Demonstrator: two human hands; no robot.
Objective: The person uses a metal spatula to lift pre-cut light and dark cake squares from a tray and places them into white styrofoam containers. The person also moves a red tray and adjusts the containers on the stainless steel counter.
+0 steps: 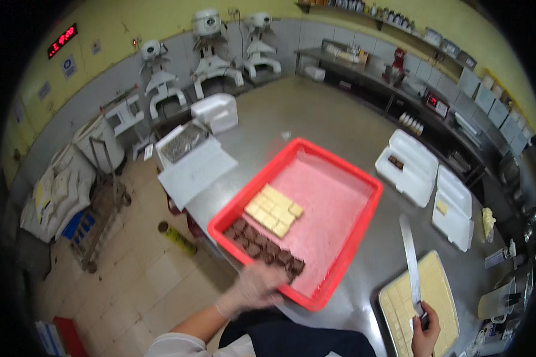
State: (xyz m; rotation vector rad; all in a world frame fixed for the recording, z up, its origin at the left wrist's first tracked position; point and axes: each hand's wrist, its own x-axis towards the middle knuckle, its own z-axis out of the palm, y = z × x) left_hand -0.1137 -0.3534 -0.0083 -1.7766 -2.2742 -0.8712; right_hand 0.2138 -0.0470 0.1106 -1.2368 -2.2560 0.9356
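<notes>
My left hand [260, 285], in a clear glove and slightly blurred, is over the near edge of a red plastic tray [370, 209], by the chocolate brown squares [254, 241]; its fingertips are not clear enough to tell whether they hold anything. Beside the brown squares in the tray lie pale yellow squares [274, 209]. My right hand [425, 328] is closed round the dark handle of a long metal spatula [409, 254], whose blade points away from me. Under the spatula is a metal pan of pale yellow slab [440, 294], scored into squares at its left part.
Two open white foam boxes [417, 178] [462, 201] stand right of the red tray, each with small pieces inside. White paper [198, 172] and a foam box [215, 111] lie at the left. A clear jug [496, 303] stands at the right edge.
</notes>
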